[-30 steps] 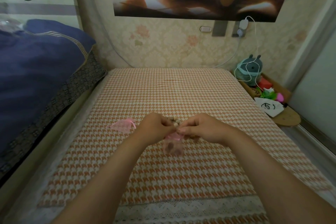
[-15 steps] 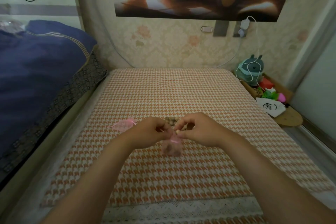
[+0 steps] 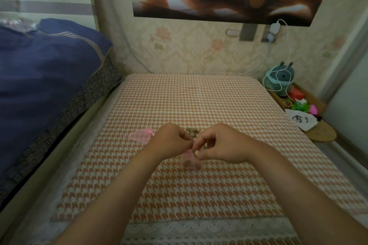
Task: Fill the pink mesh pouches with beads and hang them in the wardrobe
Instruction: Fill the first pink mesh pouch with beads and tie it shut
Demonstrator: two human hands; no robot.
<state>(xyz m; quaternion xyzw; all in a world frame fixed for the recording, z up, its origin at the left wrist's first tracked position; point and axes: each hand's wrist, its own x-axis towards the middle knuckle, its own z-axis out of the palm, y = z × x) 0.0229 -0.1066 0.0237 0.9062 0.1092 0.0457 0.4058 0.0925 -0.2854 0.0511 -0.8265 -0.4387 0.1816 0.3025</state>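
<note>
A pink mesh pouch [image 3: 190, 160] hangs just above the checked orange-and-white bedcover [image 3: 199, 105], with a few dark beads showing through its mesh. My left hand [image 3: 171, 140] pinches the pouch's top edge. My right hand [image 3: 221, 144] holds a pale bead [image 3: 197, 152] between thumb and fingertips right at the pouch's mouth. A small heap of brown beads [image 3: 192, 130] lies on the cover just behind my hands, partly hidden by them. A second pink mesh pouch [image 3: 141, 135] lies flat on the cover to the left of my left hand.
A dark blue quilt [image 3: 43, 77] is piled on the left. A low shelf at the right holds a plush toy [image 3: 280, 79], bright toys and a white cloth [image 3: 300, 120]. A white cable [image 3: 286, 49] hangs from a wall plug. A lace trim runs along the near edge.
My hands have shifted slightly. My right hand now holds a pale bead at the pouch's mouth, where earlier both hands pinched the pouch's top.
</note>
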